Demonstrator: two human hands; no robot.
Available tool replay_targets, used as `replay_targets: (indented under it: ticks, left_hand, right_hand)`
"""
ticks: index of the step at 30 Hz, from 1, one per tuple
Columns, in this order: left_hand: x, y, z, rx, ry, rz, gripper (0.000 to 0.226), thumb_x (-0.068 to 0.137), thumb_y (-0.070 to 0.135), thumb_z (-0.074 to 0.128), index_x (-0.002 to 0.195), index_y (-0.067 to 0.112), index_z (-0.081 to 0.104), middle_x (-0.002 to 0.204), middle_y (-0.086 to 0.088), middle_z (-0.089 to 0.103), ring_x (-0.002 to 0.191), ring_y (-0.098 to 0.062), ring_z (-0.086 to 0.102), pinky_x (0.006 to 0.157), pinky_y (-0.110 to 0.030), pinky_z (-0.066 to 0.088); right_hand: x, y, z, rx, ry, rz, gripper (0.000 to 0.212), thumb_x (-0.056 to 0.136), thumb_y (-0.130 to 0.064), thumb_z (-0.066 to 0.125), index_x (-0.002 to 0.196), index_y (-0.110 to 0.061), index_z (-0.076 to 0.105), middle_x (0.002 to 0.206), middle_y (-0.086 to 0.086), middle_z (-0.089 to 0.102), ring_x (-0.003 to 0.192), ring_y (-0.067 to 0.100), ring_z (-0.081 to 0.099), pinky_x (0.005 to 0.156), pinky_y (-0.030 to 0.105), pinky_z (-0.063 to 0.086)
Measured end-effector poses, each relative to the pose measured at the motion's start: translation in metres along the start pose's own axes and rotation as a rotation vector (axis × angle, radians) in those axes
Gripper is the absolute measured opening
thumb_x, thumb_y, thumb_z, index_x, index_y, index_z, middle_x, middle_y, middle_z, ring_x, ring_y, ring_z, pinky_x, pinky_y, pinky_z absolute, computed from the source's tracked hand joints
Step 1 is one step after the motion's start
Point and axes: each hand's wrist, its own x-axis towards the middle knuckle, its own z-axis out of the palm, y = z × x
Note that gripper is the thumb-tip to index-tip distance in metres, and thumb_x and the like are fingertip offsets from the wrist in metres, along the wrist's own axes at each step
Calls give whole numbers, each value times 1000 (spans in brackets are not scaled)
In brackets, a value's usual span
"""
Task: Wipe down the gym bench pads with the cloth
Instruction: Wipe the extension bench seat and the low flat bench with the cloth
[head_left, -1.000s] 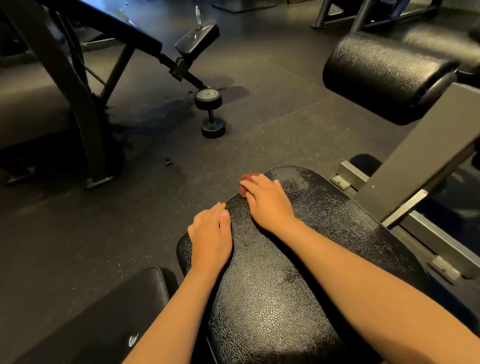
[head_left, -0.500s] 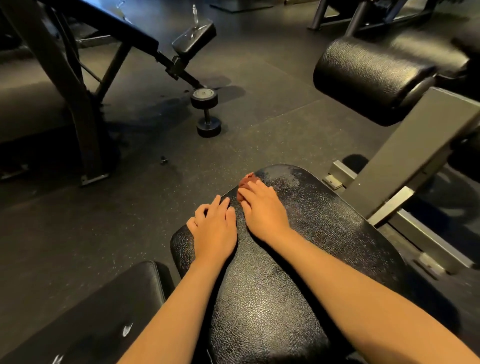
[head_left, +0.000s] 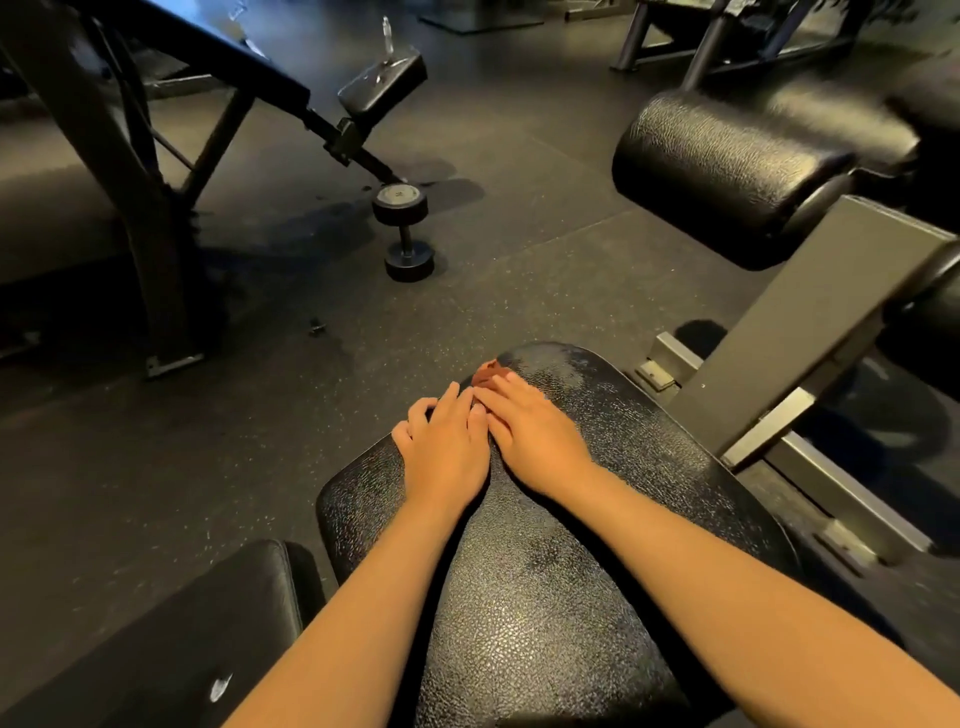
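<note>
A black textured bench pad (head_left: 597, 545) fills the lower middle of the head view. Both hands lie side by side on its far left part. My right hand (head_left: 530, 436) lies flat, fingers stretched over a small reddish-brown cloth (head_left: 488, 370) at the pad's far edge; only a corner of the cloth shows past the fingertips. My left hand (head_left: 447, 444) rests flat on the pad next to it, fingers reaching over the pad's left edge and touching the right hand.
A second flat black pad (head_left: 171, 649) sits at lower left. A roller pad (head_left: 727, 171) on a grey steel frame (head_left: 810, 322) stands to the right. A dumbbell (head_left: 405, 228) lies on the rubber floor ahead, beside another bench's frame (head_left: 150, 218).
My left hand slid up and right along the pad until it touches my right hand. The right hand stays on the cloth, shifted slightly toward the far edge.
</note>
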Motion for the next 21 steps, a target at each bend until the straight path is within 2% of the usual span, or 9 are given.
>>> replay_targets:
  ticks: [2, 4, 6, 8, 11, 13, 17, 19, 21]
  left_hand:
    - [2, 3, 2, 1, 4, 12, 44, 107, 43, 25, 144, 36, 48, 159, 12, 35, 139, -18, 28, 114, -44, 14]
    - [-1, 1, 4, 14, 25, 27, 46, 108, 44, 25, 146, 34, 48, 160, 12, 35, 141, -17, 28, 115, -44, 15]
    - [-4, -1, 6, 24, 49, 30, 47, 107, 45, 24, 146, 34, 48, 159, 13, 36, 142, -17, 28, 116, -45, 16]
    - [0, 3, 6, 20, 58, 13, 46, 107, 44, 25, 145, 33, 49, 157, 14, 38, 139, -16, 30, 115, -44, 16]
    - [11, 17, 8, -60, 76, 19, 35, 107, 37, 28, 126, 35, 57, 144, 14, 50, 129, -16, 36, 107, -41, 19]
    - [17, 22, 11, -94, 73, 33, 32, 106, 36, 27, 118, 36, 57, 139, 13, 53, 128, -17, 37, 105, -41, 21]
    - [12, 19, 18, 21, 62, 53, 47, 107, 42, 25, 146, 30, 49, 157, 13, 39, 138, -15, 32, 115, -44, 19]
    - [13, 19, 19, 27, 58, 55, 47, 107, 43, 24, 146, 32, 49, 156, 15, 39, 138, -13, 31, 116, -43, 18]
    - [18, 24, 20, -11, 58, 55, 41, 107, 43, 25, 135, 39, 54, 148, 18, 47, 133, -14, 33, 109, -38, 19]
  right_hand:
    - [6, 21, -11, -62, 25, -10, 32, 101, -21, 49, 131, -19, 59, 139, 3, 53, 135, 29, 42, 109, 45, 35]
    - [13, 41, -22, -115, 99, 103, 28, 99, -19, 49, 124, -17, 60, 128, 3, 56, 124, 28, 46, 103, 45, 39]
    - [18, 45, -22, -147, 160, 217, 28, 99, -21, 48, 124, -15, 59, 125, 4, 56, 122, 27, 46, 103, 46, 38]
    - [21, 32, -12, -130, 139, 183, 28, 98, -23, 46, 120, -16, 60, 123, 4, 55, 122, 27, 46, 103, 47, 39]
    - [19, 16, 2, 3, 41, 20, 35, 102, -25, 41, 130, -16, 60, 138, 4, 53, 137, 27, 39, 114, 51, 32]
    - [21, 24, -8, 18, 36, 3, 35, 104, -24, 44, 134, -16, 59, 144, 3, 52, 140, 25, 37, 113, 46, 29]
    - [27, 53, -23, -101, 100, 190, 32, 103, -24, 42, 131, -21, 57, 135, 1, 53, 135, 29, 40, 110, 43, 33]
    - [30, 49, -21, -70, 93, 272, 36, 104, -26, 41, 137, -19, 52, 143, 3, 47, 143, 30, 30, 118, 44, 25]
    - [33, 35, -16, -14, 28, 191, 39, 104, -25, 43, 141, -17, 52, 150, 3, 43, 146, 27, 25, 120, 45, 20]
